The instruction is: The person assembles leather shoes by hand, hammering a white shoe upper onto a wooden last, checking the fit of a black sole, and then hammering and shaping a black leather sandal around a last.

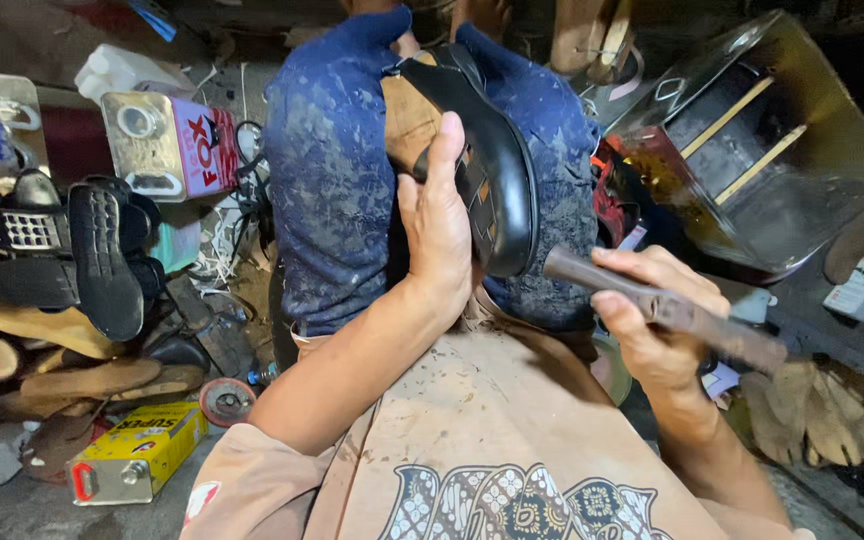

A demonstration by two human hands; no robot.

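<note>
Head view: black shoe (497, 170) held at frame centre, propped between knees in blue trousers (332, 180). Left hand (439, 225) wrapped over shoe's side, grip pressed shut on it. Right hand (652, 320) at right of centre, grip closed round brown tool handle (667, 310), tool tip set against sole edge. Black soles (92, 255) stacked at left; yellow tin (137, 455) at lower left. Risk judged: tip could slip off curved sole and strike left fingers, since they lie just beside contact point.
</note>
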